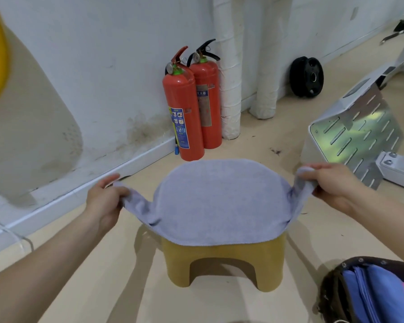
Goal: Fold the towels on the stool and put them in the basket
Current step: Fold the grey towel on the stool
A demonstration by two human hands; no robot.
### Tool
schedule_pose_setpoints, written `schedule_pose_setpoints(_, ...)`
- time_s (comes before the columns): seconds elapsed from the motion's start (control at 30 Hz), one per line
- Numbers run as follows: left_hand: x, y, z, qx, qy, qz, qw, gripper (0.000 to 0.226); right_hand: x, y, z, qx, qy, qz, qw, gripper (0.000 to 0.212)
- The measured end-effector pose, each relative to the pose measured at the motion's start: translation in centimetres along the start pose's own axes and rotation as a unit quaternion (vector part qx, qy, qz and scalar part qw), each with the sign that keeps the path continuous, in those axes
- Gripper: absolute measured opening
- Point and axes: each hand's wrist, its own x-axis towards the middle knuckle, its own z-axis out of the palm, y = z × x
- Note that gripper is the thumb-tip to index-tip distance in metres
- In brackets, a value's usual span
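Lavender towel spread over the yellow stool, ready for its first fold

Left hand (pixel 105 201) and right hand (pixel 334 185) each pinch an end of the towel (pixel 219 201) draped on the stool (pixel 224 264); lift evenly, match edges, then crease; the basket (pixel 331 292) sits near right

Both hands, left hand (pixel 105 201) and right hand (pixel 334 185), pinch a grey towel (pixel 219 201) draped over the yellow stool (pixel 224 266).

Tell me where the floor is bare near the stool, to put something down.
Bare floor lies between the stool and the basket, and left of the stool to the baseboard. Crowded behind: fire extinguishers and a metal frame.
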Motion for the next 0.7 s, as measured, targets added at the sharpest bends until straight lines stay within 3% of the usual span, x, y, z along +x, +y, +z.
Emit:
schedule_pose_setpoints(0.13,-5.5,4.9,3.6,-0.052,-0.143,0.034,0.988,0.061,-4.7,-5.0,4.3,0.04,-0.078,-0.094,0.992,0.026)
schedule_pose_setpoints(0.3,-12.1,5.5,8.6,-0.043,-0.278,0.071,0.957,0.037,-9.7,-5.0,10.0,0.056,-0.137,-0.127,0.981,0.011)
schedule_pose_setpoints(0.57,-13.3,5.9,8.6,0.024,-0.323,0.148,0.934,0.048,-11.1,-5.1,11.2,0.083,-0.127,-0.153,0.977,0.01)
schedule_pose_setpoints(0.7,-13.3,6.1,8.2,0.071,-0.324,0.233,0.914,0.033,-11.3,-4.8,11.1,0.052,-0.146,-0.179,0.971,0.004)
